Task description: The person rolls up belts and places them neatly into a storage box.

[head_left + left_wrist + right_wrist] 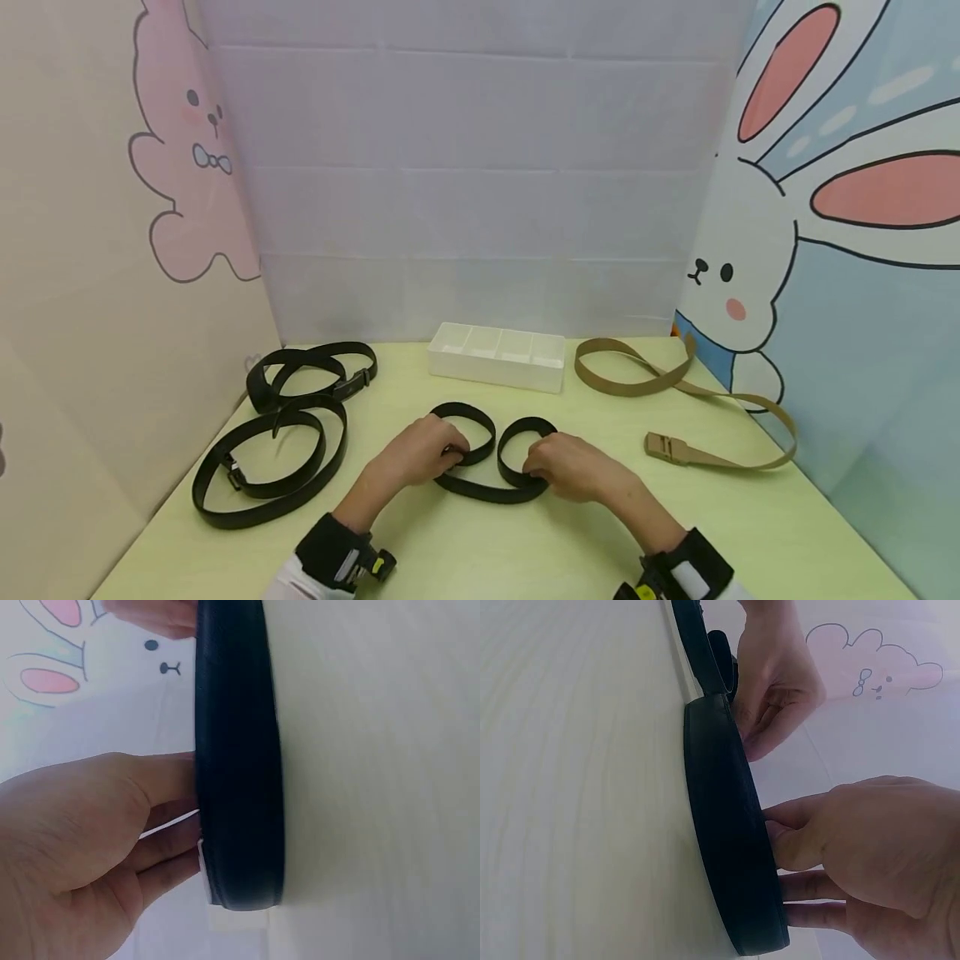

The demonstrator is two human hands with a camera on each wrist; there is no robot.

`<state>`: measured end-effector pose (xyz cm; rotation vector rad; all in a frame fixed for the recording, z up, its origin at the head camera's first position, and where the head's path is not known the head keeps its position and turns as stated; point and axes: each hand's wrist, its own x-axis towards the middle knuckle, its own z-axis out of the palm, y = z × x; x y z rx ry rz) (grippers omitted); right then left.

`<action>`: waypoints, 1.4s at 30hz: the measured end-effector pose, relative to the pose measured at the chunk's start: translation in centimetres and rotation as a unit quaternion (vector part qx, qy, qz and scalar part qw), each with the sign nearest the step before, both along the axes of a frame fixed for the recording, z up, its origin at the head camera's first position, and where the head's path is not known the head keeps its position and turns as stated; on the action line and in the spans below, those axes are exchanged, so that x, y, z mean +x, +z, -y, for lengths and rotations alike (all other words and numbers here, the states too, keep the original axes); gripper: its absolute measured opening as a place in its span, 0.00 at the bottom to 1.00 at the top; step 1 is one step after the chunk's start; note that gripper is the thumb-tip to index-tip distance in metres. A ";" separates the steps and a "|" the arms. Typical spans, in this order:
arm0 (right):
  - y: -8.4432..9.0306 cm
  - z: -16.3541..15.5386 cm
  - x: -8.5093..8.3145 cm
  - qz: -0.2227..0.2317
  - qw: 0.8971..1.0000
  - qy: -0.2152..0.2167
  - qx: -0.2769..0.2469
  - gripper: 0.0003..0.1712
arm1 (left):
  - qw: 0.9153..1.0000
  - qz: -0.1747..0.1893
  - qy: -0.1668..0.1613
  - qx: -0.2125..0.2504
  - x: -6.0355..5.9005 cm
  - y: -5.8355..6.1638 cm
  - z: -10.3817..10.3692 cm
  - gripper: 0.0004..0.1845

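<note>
A black belt (498,493) stands on its edge on the table, curled into a loop at each end with a curved band between. My left hand (423,446) pinches the left loop from its near side; the left wrist view shows the broad black strap (238,750) hiding the fingertips. At the right loop, my right hand (573,462) grips the strap with bent fingers. Seen from the right wrist, the thumb and fingers reach behind the band (735,832), and their tips are partly hidden. Both hands are low over the table.
Two more coiled black belts lie at the left, one in front (270,508) and one behind (258,392). A white divided box (491,373) stands at the back. To the right lies a khaki webbing belt (622,387) with its buckle (663,447). Printed sheets wall three sides.
</note>
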<state>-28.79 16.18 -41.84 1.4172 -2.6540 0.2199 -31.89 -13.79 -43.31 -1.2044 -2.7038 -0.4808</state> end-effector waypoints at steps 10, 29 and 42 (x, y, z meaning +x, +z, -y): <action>-0.2 1.3 0.8 0.007 1.000 0.028 0.010 0.18 | 0.995 -0.081 0.061 -0.001 -3.7 -1.9 -1.3 0.13; -0.1 1.8 -0.3 0.096 0.994 0.038 -0.023 0.16 | 0.996 0.043 -0.073 -0.001 2.8 0.7 -1.4 0.07; 0.0 1.7 -0.4 0.117 0.992 0.025 -0.029 0.11 | 0.997 0.017 -0.070 -0.016 3.7 -0.6 -3.3 0.04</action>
